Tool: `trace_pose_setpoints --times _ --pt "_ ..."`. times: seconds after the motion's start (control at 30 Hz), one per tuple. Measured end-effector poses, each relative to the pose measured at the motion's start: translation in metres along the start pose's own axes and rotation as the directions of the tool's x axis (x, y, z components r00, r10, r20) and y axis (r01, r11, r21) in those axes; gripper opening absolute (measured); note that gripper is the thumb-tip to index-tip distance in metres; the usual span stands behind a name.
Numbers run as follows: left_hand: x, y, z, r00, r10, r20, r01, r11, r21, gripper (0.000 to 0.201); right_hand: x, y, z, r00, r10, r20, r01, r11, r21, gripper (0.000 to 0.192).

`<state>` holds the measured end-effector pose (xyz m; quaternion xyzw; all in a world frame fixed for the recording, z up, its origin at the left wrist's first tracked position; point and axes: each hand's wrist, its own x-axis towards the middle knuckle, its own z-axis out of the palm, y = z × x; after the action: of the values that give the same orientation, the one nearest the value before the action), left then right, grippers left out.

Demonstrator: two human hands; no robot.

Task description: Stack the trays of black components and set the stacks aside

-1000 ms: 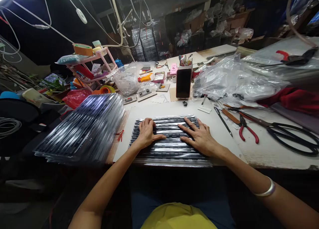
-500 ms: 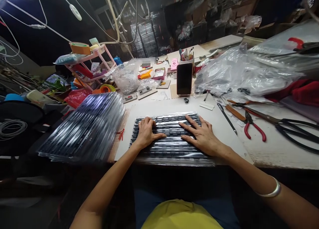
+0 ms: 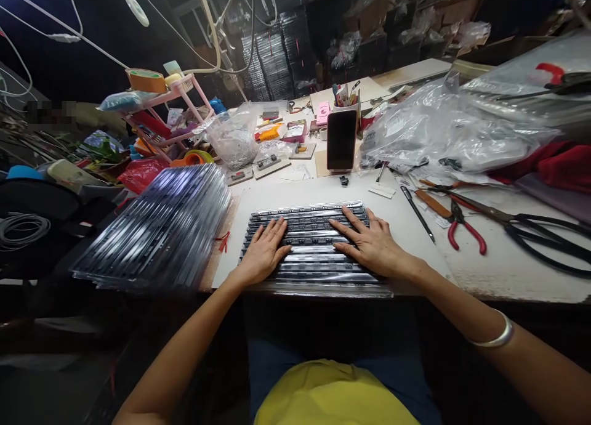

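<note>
In front of me a clear plastic tray (image 3: 314,268) holding rows of small dark parts lies on a white board (image 3: 415,252) at the table's front edge. My left hand (image 3: 262,254) rests flat on the tray's left side, fingers stretched out and pointing away from me. On the right side of the tray lies my right hand (image 3: 372,243), with its fingers spread over the rows. Neither hand grips anything. The kind of the small dark parts is too fine to tell. To the left, a tall stack of similar filled trays (image 3: 157,228) leans at a slant.
A phone (image 3: 341,140) stands upright behind the board. To the right lie a black pen (image 3: 417,214), red-handled pliers (image 3: 465,226) and large black scissors (image 3: 530,231). Clear plastic bags (image 3: 443,132) heap at the back right. A pink rack (image 3: 175,95) stands back left.
My left hand has slid left on the tray, and its curled fingers have straightened and flattened. My right hand stays in nearly the same place. The view has shifted slightly.
</note>
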<state>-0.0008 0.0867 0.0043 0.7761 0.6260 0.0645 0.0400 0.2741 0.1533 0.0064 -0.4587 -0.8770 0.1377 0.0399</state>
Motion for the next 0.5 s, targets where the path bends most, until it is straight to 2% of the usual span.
trace_pose_setpoints --times 0.13,0.27,0.37,0.5 --pt "-0.005 -0.014 -0.002 0.996 -0.085 -0.037 0.085 0.996 0.007 0.055 -0.001 0.001 0.003 0.999 -0.011 -0.040 0.012 0.999 0.031 0.060" --pt "-0.011 -0.010 -0.006 0.979 -0.013 -0.202 0.000 0.998 -0.064 0.044 -0.003 0.003 0.008 0.993 0.012 -0.119 0.002 0.993 0.118 0.061" --pt "-0.016 -0.002 -0.009 0.956 0.059 -0.286 -0.072 0.997 -0.035 0.032 -0.005 0.005 0.012 0.978 0.027 -0.207 0.022 0.973 0.229 0.059" --pt "-0.018 0.002 -0.011 0.946 0.025 -0.322 -0.025 1.000 0.004 0.041 -0.006 0.007 0.013 0.961 0.015 -0.278 0.070 0.953 0.294 0.056"
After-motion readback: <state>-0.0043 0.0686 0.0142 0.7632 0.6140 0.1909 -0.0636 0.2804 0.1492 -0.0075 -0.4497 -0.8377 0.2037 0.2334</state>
